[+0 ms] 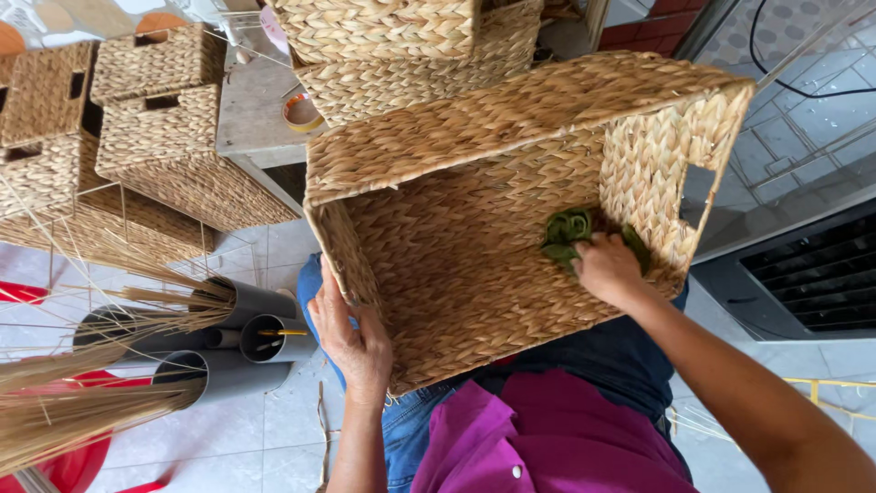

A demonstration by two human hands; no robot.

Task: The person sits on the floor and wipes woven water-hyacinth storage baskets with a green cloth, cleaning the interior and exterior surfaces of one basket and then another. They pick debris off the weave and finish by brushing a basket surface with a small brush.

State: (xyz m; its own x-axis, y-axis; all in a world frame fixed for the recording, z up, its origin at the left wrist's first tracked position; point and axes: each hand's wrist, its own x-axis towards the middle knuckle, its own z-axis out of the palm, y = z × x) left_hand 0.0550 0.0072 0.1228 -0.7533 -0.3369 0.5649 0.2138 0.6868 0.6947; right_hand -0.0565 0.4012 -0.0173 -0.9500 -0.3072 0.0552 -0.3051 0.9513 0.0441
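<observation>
A large woven straw basket rests tilted on my lap, its open side facing me. My left hand grips the basket's near left rim, fingers wrapped over the edge. Inside the basket, my right hand presses a crumpled green cloth against the woven bottom, near the right wall with its cut-out handle hole. I wear blue jeans and a magenta top.
Several more woven baskets are stacked at the upper left and behind. Grey plastic tubes holding bundles of dry straw stand on the tiled floor at left. A tape roll lies on a grey table.
</observation>
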